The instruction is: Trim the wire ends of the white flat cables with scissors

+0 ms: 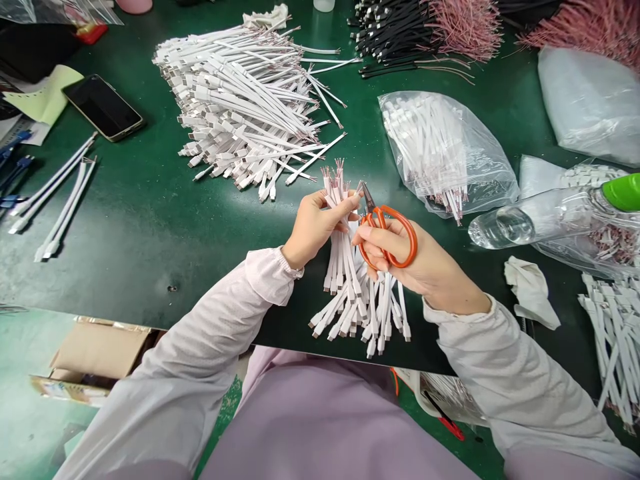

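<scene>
My left hand [317, 223] is closed round a bunch of short white cables [341, 257], their frayed pinkish wire ends pointing up and away from me. Orange-handled scissors [411, 241] are in my right hand [425, 263], with fingers through and around the loops. The scissor blades touch or nearly touch a wire end beside my left fingertips; whether they are closed on it I cannot tell. More white cables [385, 313] lie under both hands near the table's front edge, connectors toward me.
A large heap of white cables [240, 100] lies beyond my hands. To the right are a bagged bundle [430, 147], a bottle [540, 217] and a crumpled cloth [531, 290]. A phone [103, 107] and loose cables [67, 210] are at left. Black cables [393, 33] lie at the back.
</scene>
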{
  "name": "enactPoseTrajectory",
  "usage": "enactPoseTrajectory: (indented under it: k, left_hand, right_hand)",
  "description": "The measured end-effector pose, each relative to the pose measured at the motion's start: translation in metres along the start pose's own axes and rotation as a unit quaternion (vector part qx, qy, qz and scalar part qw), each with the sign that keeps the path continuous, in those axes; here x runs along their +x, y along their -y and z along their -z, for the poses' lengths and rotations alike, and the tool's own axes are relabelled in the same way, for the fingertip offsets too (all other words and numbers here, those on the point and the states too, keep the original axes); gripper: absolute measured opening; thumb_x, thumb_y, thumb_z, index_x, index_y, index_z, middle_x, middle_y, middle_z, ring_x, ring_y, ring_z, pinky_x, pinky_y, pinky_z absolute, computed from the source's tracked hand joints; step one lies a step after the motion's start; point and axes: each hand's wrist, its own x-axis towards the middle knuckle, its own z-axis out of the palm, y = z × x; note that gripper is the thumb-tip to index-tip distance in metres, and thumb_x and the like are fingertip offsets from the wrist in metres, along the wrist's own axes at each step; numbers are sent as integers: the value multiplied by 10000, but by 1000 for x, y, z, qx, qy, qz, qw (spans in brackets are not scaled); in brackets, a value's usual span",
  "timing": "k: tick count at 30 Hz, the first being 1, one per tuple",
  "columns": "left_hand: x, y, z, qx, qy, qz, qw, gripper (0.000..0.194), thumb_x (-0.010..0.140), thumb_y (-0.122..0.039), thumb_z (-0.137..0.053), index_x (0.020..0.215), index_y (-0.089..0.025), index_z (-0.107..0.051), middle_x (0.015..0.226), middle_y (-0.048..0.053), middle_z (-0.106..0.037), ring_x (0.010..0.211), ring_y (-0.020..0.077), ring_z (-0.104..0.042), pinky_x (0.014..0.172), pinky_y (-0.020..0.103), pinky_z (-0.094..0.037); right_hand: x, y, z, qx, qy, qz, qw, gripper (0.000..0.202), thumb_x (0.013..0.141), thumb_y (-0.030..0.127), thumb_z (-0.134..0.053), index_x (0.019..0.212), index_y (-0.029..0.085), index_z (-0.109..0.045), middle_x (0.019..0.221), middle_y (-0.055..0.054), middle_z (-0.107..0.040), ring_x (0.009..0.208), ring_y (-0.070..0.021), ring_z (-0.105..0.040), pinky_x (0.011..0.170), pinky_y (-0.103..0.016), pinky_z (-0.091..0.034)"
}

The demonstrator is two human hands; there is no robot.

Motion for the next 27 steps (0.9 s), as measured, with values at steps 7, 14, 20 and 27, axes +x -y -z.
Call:
enactPoseTrajectory:
  k: [7,14,20,27]
  left_hand:
    - [-1,-3,0,-12,19,9,1000,230,772,-332,-776,860,-126,-722,892,62,-733,684,124,-681,512,190,-461]
    - [0,1,1,-13,57,40,997,232,786,-338,-771,787,-114,-708,748,54,-717,724,153,-692,553,204,-488]
    - [3,-2,7,-87,56,153,983,161,872,-259,-690,928,-115,-737,895,63,-725,788,140,-707,679,213,-531]
    - [3,0,3,-98,34,167,981,13,814,-76,-696,802,-80,-693,791,41,-697,740,89,-647,766,223,-517]
  right_hand:
    - [14,2,17,-214,-189,156,946,134,799,325,-729,792,214,-654,572,30,-516,512,-121,-506,496,-274,-423]
    - [46,0,22,-272,-193,276,902,127,815,300,-693,769,192,-647,765,-7,-619,673,-145,-591,643,-303,-498]
    - [60,-11,50,-392,-281,264,835,164,843,309,-645,735,185,-651,732,-37,-637,679,-197,-607,663,-358,-496]
    - [57,-24,51,-444,-261,299,803,266,897,244,-548,1116,233,-698,838,-46,-627,766,-209,-613,719,-360,-513]
